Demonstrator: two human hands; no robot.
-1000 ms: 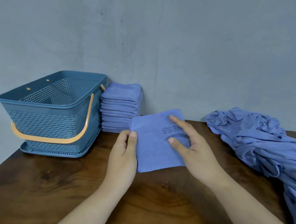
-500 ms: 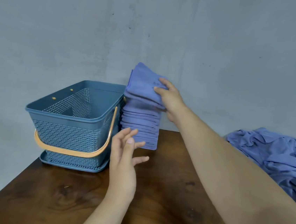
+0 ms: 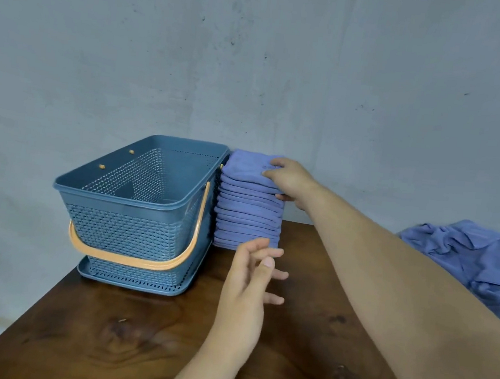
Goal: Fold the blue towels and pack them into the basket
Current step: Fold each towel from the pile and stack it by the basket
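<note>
Hands (image 3: 249,282) (image 3: 291,179), towel stack (image 3: 246,216), wooden table (image 3: 103,343), grey wall (image 3: 255,66)

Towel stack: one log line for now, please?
right hand grips top towel on towel stack | left hand open over table | basket beside stack | unfolded towels right

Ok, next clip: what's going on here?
A person is stacking folded blue towels. The right hand pinches the top towel on the stack of folded towels beside the basket, fingers above, thumb under its edge. The left hand hovers open in front of the stack, holding nothing. No towels show inside the basket, and a heap of unfolded towels lies at the right end of the table.
</note>
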